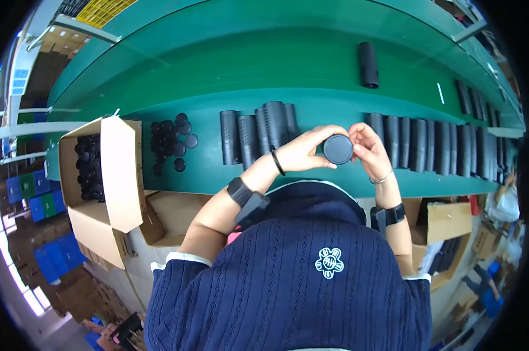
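In front of my chest, a round black cap faces up, with a raised rim. Whether a tube sits beneath it is hidden. My left hand grips it from the left, with the thumb below and the fingers along the far edge. At its right edge, my right hand closes thumb and curled fingertips on the rim. Left of my left hand, several black ribbed tubes stand close together on the green bench. Further left lies a scatter of loose black caps.
A long row of black tubes runs along the right side. One lone tube lies on the far green surface. An open cardboard box at the left holds many caps. Another carton stands below the bench edge at the right.
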A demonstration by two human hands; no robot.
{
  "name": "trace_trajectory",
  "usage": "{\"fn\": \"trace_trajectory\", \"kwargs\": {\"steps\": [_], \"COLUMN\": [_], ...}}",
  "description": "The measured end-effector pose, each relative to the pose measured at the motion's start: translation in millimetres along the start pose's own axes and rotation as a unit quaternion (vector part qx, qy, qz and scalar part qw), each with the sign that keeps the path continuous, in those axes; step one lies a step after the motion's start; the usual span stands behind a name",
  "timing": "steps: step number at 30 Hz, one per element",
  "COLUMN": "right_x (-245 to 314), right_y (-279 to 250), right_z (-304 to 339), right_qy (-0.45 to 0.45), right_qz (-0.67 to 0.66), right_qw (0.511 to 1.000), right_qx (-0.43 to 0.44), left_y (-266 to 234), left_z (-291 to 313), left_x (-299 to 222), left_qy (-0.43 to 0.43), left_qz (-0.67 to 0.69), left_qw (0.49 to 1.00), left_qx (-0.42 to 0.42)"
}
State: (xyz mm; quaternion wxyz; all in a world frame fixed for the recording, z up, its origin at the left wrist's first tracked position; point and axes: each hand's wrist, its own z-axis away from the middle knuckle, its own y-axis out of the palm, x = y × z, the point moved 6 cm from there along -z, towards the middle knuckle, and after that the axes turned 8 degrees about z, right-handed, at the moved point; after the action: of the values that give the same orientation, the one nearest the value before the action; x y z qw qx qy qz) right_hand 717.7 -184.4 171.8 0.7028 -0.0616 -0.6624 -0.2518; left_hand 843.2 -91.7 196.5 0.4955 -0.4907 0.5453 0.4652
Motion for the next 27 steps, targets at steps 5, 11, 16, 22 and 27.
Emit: {"fn": "trace_trajectory", "kwargs": {"steps": [5,11,16,22,27], "right_x": [-54,-69,-67,-47,-26], "right_y": [-23,-24,-18,-32,-26], "right_z": [26,35,33,16,-5], "right_qy": [0.053,0.057,0.059,0.039,0.038], "right_qz": [0.048,0.038,0.074,0.192,0.256], "right_qw": [0.995,0.99,0.992,0.971,0.962], "right_qx": [-0.076,-0.119,-0.082,-0.14,-0.086], "left_y": [15,28,32,24,15], "left_z": [-6,-4,-1,2,-10], "left_x": [64,81,89,76,82], "left_qy": [0.061,0.065,0.061,0.032,0.036], "left_qz": [-0.108,-0.109,-0.022,-0.174,-0.267], "left_qw": [0.992,0.992,0.996,0.979,0.955], "left_qx": [-0.021,-0.022,-0.057,-0.104,-0.121]}}
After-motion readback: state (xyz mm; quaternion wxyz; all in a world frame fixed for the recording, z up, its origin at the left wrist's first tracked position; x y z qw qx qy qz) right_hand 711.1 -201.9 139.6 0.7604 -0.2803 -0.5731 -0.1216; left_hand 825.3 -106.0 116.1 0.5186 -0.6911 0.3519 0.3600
